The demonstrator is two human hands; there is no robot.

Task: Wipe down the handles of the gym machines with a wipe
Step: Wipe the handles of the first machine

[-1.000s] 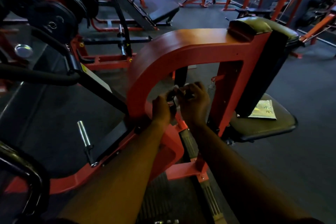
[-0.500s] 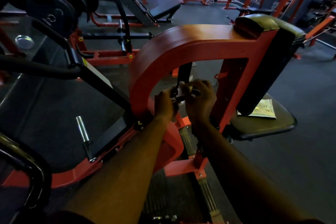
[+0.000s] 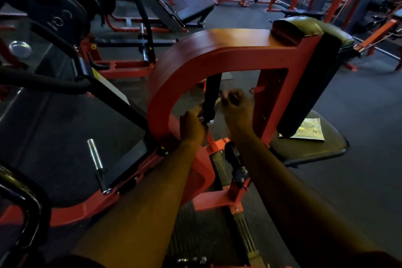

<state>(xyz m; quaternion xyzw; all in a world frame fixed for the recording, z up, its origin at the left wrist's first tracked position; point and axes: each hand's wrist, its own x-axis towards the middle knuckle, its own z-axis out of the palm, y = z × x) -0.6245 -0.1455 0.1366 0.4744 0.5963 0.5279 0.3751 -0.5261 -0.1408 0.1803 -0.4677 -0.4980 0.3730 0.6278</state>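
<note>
I have both arms reaching forward through the opening of the orange frame [image 3: 208,50], which is my landmark here. Inside that opening a black handle [image 3: 212,93] hangs upright. My left hand [image 3: 192,126] is at the lower end of the handle, fingers curled round it just beside the frame's curved left leg. My right hand [image 3: 238,111] sits to the right of the handle, between it and the frame's right upright, fingers curled and pinching a pale wipe [image 3: 219,100] that lies against the handle's right side. The wipe is blurred, so I cannot tell how much of it touches the handle.

To the right of the frame, a black back pad [image 3: 309,85] stands against the right upright, and below it a black seat [image 3: 309,150] carries a flat pale packet [image 3: 310,129] near the pad's foot. To the left of the frame a black padded bar [image 3: 43,81] crosses the view, with weight plates [image 3: 58,13] above it. Beyond the frame are more orange racks and benches on the dark floor.
</note>
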